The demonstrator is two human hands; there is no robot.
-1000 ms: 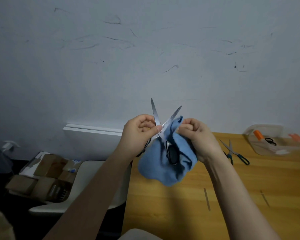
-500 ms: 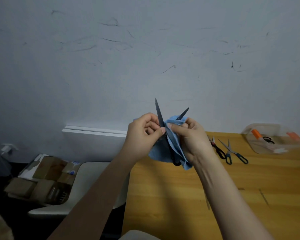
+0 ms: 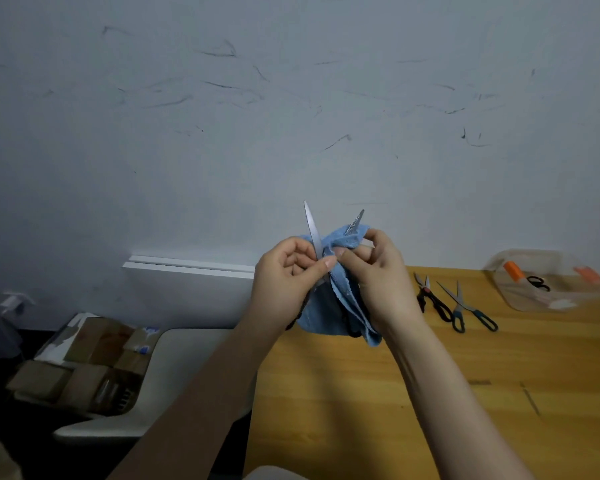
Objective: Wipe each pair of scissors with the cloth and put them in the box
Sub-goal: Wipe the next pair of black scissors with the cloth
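Right hand (image 3: pixel 381 282) has slid cloth (image 3: pixel 342 296) up the scissors (image 3: pixel 312 230) blade.

The open scissors (image 3: pixel 311 230) stand points-up in the air above the desk's (image 3: pixel 430 393) left edge, steel blades spread in a V. The blue cloth (image 3: pixel 340 303) wraps the right blade and hangs over the handles. Near the desk's far edge lie black-handled scissors (image 3: pixel 433 301) and teal-handled scissors (image 3: pixel 465 306), side by side, slightly open. The clear box (image 3: pixel 534 259) in the far right corner holds small black scissors (image 3: pixel 538 283) and, seemingly, orange-handled ones (image 3: pixel 512 270)
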